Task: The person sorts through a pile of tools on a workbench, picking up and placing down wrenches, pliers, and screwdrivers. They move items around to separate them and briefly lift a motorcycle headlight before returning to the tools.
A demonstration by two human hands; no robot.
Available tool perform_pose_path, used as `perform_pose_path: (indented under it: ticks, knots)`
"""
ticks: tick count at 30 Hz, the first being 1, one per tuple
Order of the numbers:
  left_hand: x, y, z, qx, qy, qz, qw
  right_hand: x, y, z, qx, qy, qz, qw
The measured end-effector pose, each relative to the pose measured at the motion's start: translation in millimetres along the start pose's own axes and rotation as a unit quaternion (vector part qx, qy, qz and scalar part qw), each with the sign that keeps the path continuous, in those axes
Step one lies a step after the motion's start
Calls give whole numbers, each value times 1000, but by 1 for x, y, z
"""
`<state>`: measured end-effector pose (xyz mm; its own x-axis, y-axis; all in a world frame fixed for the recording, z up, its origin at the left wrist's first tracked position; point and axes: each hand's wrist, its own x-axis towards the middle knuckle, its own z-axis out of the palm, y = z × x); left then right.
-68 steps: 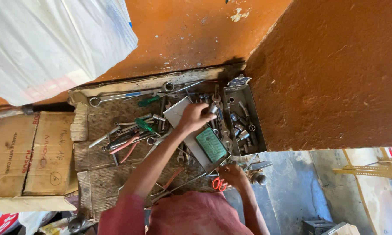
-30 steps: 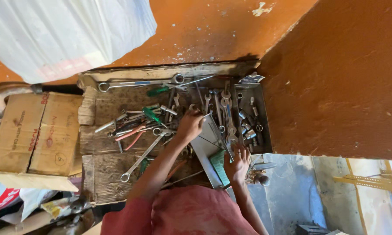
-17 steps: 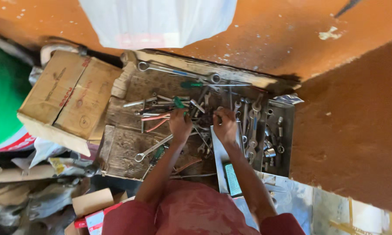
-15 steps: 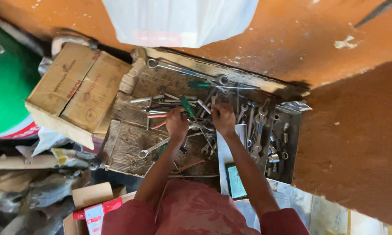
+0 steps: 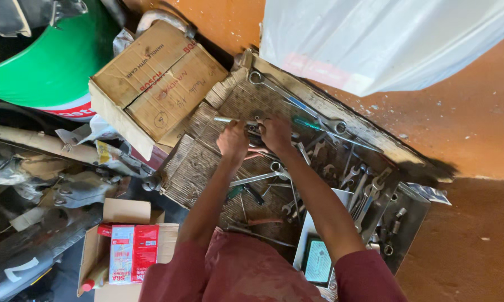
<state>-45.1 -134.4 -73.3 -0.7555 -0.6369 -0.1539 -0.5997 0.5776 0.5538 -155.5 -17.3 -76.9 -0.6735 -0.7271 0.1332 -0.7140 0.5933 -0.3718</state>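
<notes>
A wooden tray (image 5: 199,162) on the ground holds a heap of spanners (image 5: 352,176) and other hand tools. My left hand (image 5: 233,140) is closed around a slim metal tool (image 5: 225,119) whose end sticks out to the left. Right beside it, my right hand (image 5: 275,133) curls its fingers over a small ring-ended tool (image 5: 258,122) at the far side of the heap. The two hands almost touch. What lies under the palms is hidden.
A cardboard box (image 5: 157,78) leans at the tray's left end, with a green drum (image 5: 50,67) behind it. A white plastic bag (image 5: 375,39) hangs above the tray. A metal socket case (image 5: 400,221) lies at the right, an open carton (image 5: 123,246) at lower left.
The view has swung around and closer. Both hands have left the grey case at the right and come together over the tools at the tray's middle and far side.
</notes>
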Motion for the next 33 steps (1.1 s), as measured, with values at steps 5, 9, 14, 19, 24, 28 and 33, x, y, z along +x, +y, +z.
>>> perform_pose_path:
  ticks: [5,9,14,19,24,28,33]
  knots:
    - [47,-16,-5,102,62,74,990,16,-13,12,-70,9,-14,997]
    - [64,-33,-12,134,-25,99,986,16,-1,19,-57,-55,10,997]
    - [68,-31,-7,141,-63,131,979,13,7,18,14,33,49,998]
    - [47,-27,-2,24,67,183,980,0,14,2,-15,89,2,996]
    - [49,-24,-7,25,17,132,991,-16,24,1,-14,15,-12,1000]
    - [41,-29,-8,41,-25,116,992,-44,21,5,5,9,-60,998]
    - [-9,-42,-18,26,-21,184,982,-90,14,-7,-27,-114,-36,993]
